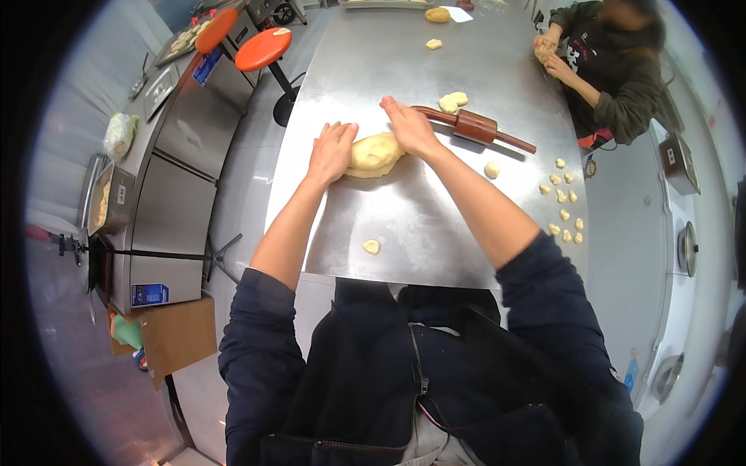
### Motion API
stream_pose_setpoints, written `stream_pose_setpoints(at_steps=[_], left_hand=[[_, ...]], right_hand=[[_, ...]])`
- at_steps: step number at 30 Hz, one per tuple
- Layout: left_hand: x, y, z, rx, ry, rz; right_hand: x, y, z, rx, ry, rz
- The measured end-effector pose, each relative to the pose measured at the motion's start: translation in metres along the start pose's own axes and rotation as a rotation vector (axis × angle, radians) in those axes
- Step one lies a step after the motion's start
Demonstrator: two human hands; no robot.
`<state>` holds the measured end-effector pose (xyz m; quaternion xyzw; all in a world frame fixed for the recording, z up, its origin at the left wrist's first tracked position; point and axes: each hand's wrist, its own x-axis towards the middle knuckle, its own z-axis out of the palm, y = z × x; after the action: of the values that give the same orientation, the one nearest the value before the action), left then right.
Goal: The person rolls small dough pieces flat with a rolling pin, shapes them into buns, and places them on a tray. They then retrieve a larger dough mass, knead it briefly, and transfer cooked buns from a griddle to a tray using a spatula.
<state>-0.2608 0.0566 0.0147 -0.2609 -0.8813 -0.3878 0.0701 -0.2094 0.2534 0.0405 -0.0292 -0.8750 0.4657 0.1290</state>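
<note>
A lump of pale yellow dough (377, 152) lies on the stainless steel table (402, 215), its lower layer jutting out towards me. My left hand (333, 152) presses against the lump's left end, fingers pointing away from me. At the other end my right hand (411, 129) is cupped against the dough with the thumb side up. Just beyond and right of that hand rests a brown wooden rolling pin (477, 127), one handle partly behind the hand. Two joined dough pieces (453, 102) lie past the pin. A round dough ball (492, 169) sits on its near side.
A small dough piece (370, 247) lies near the front edge. Several small dough pieces (561, 197) line the right side. Across the table's right edge a person (612, 70) handles dough. An orange stool (263, 49) and a steel counter (175, 169) stand left.
</note>
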Motion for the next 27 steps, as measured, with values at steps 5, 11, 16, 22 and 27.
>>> stream_pose_setpoints(at_steps=[5, 11, 16, 22, 27], left_hand=[[-0.074, 0.015, 0.001, -0.027, -0.167, -0.062], [-0.098, 0.027, 0.027, 0.092, -0.059, -0.045], [0.018, -0.023, 0.054, 0.259, 0.119, -0.093], [0.088, -0.046, 0.046, 0.217, -0.044, -0.145], [0.051, -0.023, 0.011, -0.679, 0.026, -0.250]], right_hand=[[-0.052, 0.008, 0.023, -0.118, -0.142, -0.061], [-0.089, 0.015, 0.047, -0.188, 0.036, -0.132], [0.034, 0.033, 0.075, -0.310, 0.258, -0.142], [0.094, 0.032, 0.068, -0.218, 0.109, 0.016], [0.046, 0.020, 0.044, 0.077, 0.118, -0.225]])
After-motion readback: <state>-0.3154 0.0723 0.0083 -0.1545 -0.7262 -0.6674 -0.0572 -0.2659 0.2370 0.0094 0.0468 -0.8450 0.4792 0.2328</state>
